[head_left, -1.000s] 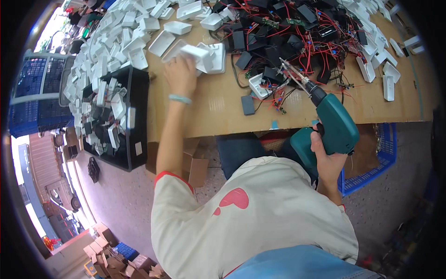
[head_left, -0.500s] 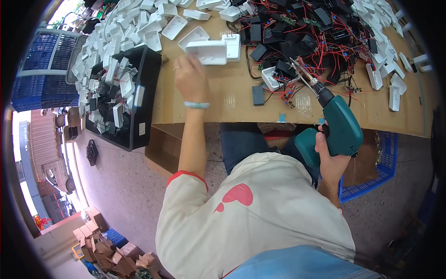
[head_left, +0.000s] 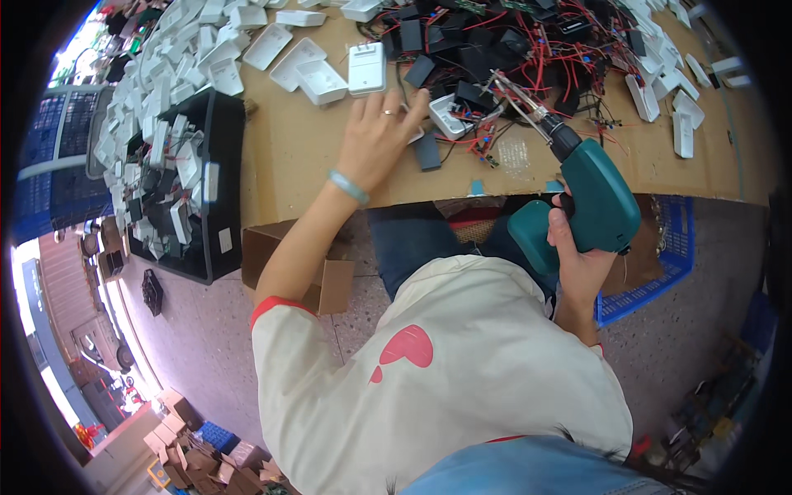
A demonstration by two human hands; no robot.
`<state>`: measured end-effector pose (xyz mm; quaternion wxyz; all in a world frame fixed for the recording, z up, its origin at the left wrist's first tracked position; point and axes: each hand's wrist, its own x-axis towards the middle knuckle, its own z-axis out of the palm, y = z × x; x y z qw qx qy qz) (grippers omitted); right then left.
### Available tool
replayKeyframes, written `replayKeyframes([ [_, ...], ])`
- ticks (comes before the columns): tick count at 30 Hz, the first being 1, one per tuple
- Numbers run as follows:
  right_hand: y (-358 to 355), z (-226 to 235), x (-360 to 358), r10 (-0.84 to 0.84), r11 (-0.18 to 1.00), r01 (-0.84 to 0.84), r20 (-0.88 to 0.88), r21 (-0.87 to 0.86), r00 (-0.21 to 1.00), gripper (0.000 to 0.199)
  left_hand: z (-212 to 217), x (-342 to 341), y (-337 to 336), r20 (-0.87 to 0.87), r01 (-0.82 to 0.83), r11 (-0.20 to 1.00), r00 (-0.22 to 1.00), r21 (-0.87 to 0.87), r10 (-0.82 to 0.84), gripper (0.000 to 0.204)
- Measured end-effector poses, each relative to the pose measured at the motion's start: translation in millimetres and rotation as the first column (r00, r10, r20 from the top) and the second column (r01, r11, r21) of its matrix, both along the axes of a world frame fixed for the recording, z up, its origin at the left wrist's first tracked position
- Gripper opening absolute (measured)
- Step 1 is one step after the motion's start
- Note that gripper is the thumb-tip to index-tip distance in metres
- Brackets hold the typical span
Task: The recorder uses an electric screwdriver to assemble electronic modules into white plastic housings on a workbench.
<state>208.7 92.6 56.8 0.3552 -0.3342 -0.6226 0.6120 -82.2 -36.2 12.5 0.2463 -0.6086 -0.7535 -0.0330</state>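
Observation:
My left hand (head_left: pixel 375 140) lies flat on the brown table (head_left: pixel 297 165) with its fingers spread and nothing in it. Its fingertips reach toward a small white housing (head_left: pixel 447 115) with red wires. A larger white plastic case (head_left: pixel 367 69) rests just beyond the fingers. My right hand (head_left: pixel 577 256) grips a teal electric screwdriver (head_left: pixel 598 202) by the handle at the table's near edge. The screwdriver's bit (head_left: pixel 516 95) points up and left toward the small white housing.
A tangle of black modules and red wires (head_left: pixel 503 41) covers the table's far middle. White case halves (head_left: pixel 289 58) lie to the left and the right (head_left: pixel 681 115). A black bin (head_left: pixel 219 206) of parts sits at the left, a blue crate (head_left: pixel 652 280) under the table.
My left hand has let go of the white case it held farther out and drawn back toward me and to the right. The screwdriver stays in my right hand.

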Motion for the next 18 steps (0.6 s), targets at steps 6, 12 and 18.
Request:
replayKeyframes([
  [6,11,-7,8,-0.029,0.995,0.028,0.008,0.097,1.0,0.038,33,42,2,0.461,-0.13,0.945,0.887,0.301,-0.025,0.051],
  [12,12,0,6,-0.006,0.995,0.01,-0.036,0.101,0.999,0.037,-5,75,38,0.691,-0.026,0.814,0.545,0.581,-0.476,0.039],
  [18,10,0,15,-0.03,0.998,0.035,-0.071,0.061,0.997,0.034,31,81,52,0.898,-0.432,0.802,0.041,0.412,-0.438,0.01],
])
